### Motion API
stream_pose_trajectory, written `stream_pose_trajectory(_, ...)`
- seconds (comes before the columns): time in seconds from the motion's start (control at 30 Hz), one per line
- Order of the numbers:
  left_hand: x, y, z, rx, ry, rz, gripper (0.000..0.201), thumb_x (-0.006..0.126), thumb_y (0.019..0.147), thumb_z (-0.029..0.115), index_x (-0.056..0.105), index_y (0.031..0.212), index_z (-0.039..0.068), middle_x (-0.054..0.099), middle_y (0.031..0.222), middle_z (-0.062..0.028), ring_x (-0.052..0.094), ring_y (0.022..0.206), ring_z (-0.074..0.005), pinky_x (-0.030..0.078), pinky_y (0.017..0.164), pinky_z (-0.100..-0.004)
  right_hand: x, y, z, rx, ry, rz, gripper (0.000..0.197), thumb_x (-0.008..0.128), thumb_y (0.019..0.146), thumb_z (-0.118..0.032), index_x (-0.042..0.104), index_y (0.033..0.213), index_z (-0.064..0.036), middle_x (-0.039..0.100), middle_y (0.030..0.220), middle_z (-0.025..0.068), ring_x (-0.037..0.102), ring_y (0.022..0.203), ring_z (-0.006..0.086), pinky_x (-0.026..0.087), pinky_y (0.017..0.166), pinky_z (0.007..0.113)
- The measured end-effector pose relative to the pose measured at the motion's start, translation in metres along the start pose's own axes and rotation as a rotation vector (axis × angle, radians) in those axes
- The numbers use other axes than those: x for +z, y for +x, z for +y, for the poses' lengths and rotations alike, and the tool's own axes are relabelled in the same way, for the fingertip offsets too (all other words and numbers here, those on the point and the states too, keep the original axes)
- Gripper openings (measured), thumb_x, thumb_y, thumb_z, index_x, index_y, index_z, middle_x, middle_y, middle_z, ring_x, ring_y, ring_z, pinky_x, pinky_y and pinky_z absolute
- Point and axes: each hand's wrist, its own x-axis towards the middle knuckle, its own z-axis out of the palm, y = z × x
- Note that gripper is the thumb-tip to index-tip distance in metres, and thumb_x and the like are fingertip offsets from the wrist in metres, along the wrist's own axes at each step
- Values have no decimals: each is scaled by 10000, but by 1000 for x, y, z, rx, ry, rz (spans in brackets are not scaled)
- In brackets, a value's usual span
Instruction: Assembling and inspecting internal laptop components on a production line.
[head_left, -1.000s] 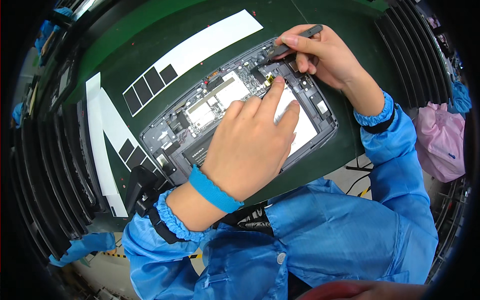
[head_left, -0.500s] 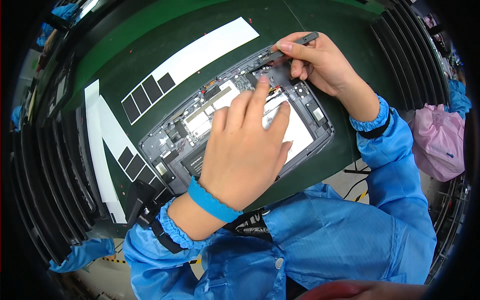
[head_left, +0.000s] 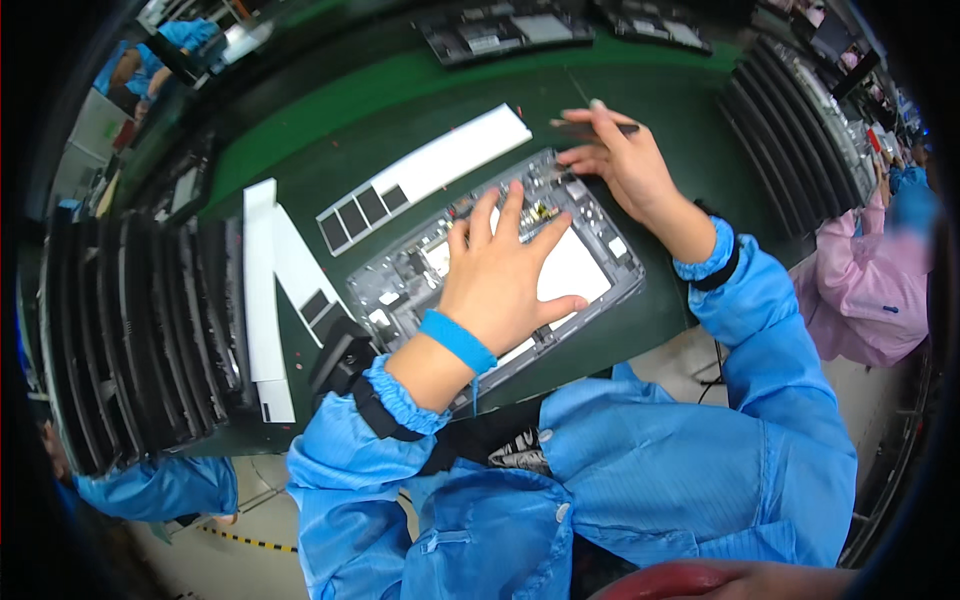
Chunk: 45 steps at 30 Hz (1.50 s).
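Observation:
An opened tablet-like device (head_left: pixel 618 282), with a bare circuit board and a white panel inside, lies tilted on the green table. My left hand (head_left: pixel 500 275) rests across its middle, palm down and fingers spread, with nothing in its grasp. Beyond the device's far right corner, my right hand (head_left: pixel 630 165) holds a slim dark tool (head_left: pixel 628 128), which looks like tweezers, between thumb and fingers. That tool is raised off the device, and its tip is too blurred to make out. Part of the board is hidden under my left hand.
White strips (head_left: pixel 470 150) with black pads lie past the device, and more strips (head_left: pixel 260 320) are at its left. Stacked dark panels stand at left (head_left: pixel 150 330) and right (head_left: pixel 790 140). More opened devices (head_left: pixel 505 38) sit at the back. Other people are around the table.
My right hand has lifted the tool away from the device's far edge. My left hand has stayed on the device with its fingers spread. The whole view has shifted, showing more of the table's back.

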Motion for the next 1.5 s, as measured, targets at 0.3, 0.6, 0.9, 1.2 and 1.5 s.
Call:
stream_pose_trajectory(0.3,-17,1,-2,-27,-298,358,271,634,844,224,631,1065,68,608,1040,-117,575,919,-274,425,795,-394,-23,-65,-17,-93,-720,70,370,474,993,-300,622,1101,21,685,757,116,674,698,177,515,648,275)
stream_pose_trajectory(0.6,-24,9,-7,-56,-390,555,112,624,817,168,587,785,67,565,613,-56,540,579,-249,381,671,-357,11,-86,-15,119,-293,-120,444,559,930,-74,432,1351,-10,593,1181,115,590,1014,155,492,878,285)
stream_pose_trajectory(0.9,-68,-14,-2,257,-120,970,122,663,713,46,553,709,98,518,603,-15,485,532,-186,321,596,-328,57,13,-78,-134,-13,-76,409,564,894,-20,479,1292,27,606,1136,143,620,976,182,530,840,316)
stream_pose_trajectory(1.2,-7,22,-31,199,-65,787,112,641,756,93,539,711,88,553,633,-42,523,573,-216,338,617,-343,157,261,44,-262,-306,434,406,633,798,-117,592,1182,6,637,1106,228,626,1015,315,478,893,373)
stream_pose_trajectory(1.5,2,1,-57,-61,-78,562,121,619,787,116,529,715,80,585,631,-59,550,568,-246,350,634,-359,194,234,13,-723,-900,-88,310,609,840,-286,673,1002,-29,658,1002,216,623,967,378,494,863,431)
